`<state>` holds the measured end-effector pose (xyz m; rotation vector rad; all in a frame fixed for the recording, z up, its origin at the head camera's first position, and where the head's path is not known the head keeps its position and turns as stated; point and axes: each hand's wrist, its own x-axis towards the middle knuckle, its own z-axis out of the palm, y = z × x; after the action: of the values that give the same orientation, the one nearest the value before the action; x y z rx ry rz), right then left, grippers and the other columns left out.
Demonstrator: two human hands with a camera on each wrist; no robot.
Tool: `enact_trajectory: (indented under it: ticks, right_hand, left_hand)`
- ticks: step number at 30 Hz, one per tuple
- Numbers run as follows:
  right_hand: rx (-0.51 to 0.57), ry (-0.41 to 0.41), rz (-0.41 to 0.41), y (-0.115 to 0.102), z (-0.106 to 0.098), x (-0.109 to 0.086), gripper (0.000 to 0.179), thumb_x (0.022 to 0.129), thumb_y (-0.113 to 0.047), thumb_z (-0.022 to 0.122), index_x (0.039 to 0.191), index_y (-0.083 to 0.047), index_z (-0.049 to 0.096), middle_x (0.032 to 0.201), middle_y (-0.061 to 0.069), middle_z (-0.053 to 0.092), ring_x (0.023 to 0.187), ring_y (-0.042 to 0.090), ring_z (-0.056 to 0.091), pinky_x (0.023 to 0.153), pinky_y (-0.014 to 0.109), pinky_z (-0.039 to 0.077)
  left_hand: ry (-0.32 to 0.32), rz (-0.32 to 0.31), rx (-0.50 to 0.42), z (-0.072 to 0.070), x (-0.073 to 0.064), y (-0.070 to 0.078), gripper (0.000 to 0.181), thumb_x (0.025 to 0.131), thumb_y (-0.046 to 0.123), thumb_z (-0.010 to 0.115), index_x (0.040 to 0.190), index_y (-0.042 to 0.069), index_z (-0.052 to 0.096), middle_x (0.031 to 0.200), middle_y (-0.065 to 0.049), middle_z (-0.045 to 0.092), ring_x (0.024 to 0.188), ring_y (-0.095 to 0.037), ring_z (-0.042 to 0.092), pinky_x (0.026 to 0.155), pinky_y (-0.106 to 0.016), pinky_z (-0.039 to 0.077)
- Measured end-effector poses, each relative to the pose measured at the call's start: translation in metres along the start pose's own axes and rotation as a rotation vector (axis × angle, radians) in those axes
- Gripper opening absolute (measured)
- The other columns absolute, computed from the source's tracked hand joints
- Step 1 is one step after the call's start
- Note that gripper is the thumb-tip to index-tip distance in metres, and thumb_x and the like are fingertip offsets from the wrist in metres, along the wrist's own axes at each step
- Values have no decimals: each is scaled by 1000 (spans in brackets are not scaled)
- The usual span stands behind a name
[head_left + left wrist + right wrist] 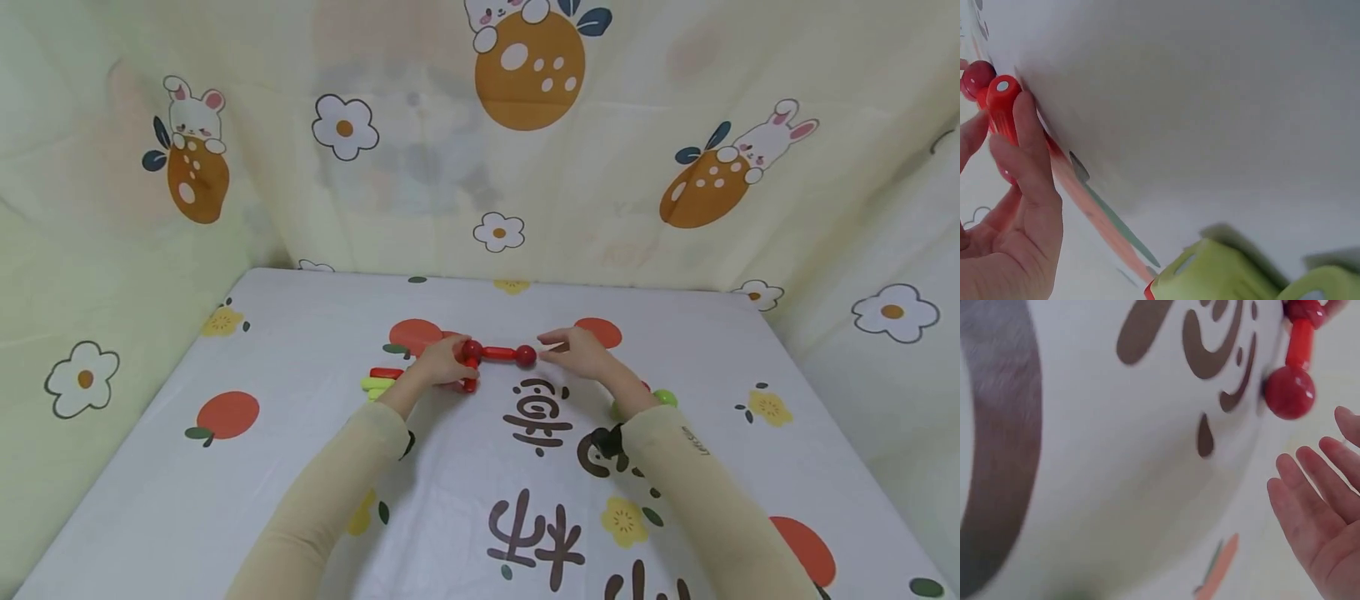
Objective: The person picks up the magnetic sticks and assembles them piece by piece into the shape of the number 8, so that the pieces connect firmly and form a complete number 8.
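Left hand [442, 364]: fingers grasping a red rod [1002, 112]
Right hand [581, 354]: fingers released, just beside the right ball [527, 357], not holding it
Frame [498, 353]: on or just above the desk [187, 500], between the hands
Joined: one rod linking two red balls; the grasped rod's join is hidden
Left, I judge: the loose pieces; only partly built
Red balls: two clear
Loose rods [378, 383]: one red, two green
By right sleeve [690, 492]: one green ball [665, 397]; part-hidden pieces, uncountable
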<state>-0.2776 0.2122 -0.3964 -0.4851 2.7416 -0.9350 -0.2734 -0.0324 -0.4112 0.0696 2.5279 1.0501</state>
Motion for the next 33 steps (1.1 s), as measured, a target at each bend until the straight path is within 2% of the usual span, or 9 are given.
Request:
enact_trajectory:
  ticks: [1,3,5,8,11,16,21,28,33]
  right_hand:
    - [-5,5,-3,-2,-3,-3,39,88,-12,60,122,6,54,118,22,57,103,34,57,86,42,46]
    - [-6,11,-23,-4,-8,-8,38,87,-11,60,120,7,55,117,23,57,102,34,58,85,43,46]
    - [2,16,-38,-4,-13,-12,38,87,-11,60,119,7,55,117,23,57,101,33,59,84,42,46]
    - [-1,30,-54,0,-19,-17,37,86,-11,62,117,8,57,115,23,58,99,33,60,83,42,47]
    - [-22,45,-59,6,-23,-22,36,86,-11,63,115,8,58,114,23,59,98,34,59,84,43,46]
    - [-47,56,-72,16,-29,-31,36,85,-11,64,114,8,58,113,23,59,99,35,59,87,47,43]
    - [-56,54,-47,25,-37,-43,38,85,-14,64,116,6,57,113,23,59,101,36,57,88,49,42]
    - [-67,38,40,40,-51,-62,43,84,-14,65,120,6,55,117,25,56,105,39,55,84,47,46]
    - [-85,32,65,46,-55,-71,42,83,-16,66,118,7,56,115,26,57,104,40,54,82,47,47]
  left_hand:
    - [8,4,19,0,0,0,62,84,26,67,138,17,39,124,-12,47,101,-23,50,69,-27,50]
    - [24,-3,25,0,3,-1,56,87,28,63,137,16,41,118,-12,49,87,-20,57,64,-25,49]
    - [42,-2,34,0,5,-1,50,90,29,58,135,15,44,103,-10,54,69,-17,59,58,-22,47]
    - [81,12,60,1,9,0,44,92,30,55,132,14,49,76,-6,54,52,-14,52,51,-20,41]
    - [114,36,84,2,11,-1,40,92,30,54,128,12,52,63,-3,51,51,-12,48,49,-20,39]
    - [153,55,88,3,16,-1,36,91,28,57,122,11,57,77,-4,56,67,-15,53,54,-21,42]
    - [176,74,115,2,18,0,32,90,26,59,118,11,62,90,-5,59,85,-18,51,62,-23,44]
    - [206,115,203,3,19,1,32,89,26,61,116,11,64,104,-5,63,95,-20,52,77,-28,47]
    - [212,97,238,3,19,1,32,88,27,61,117,12,64,107,-5,63,96,-20,53,79,-29,47]
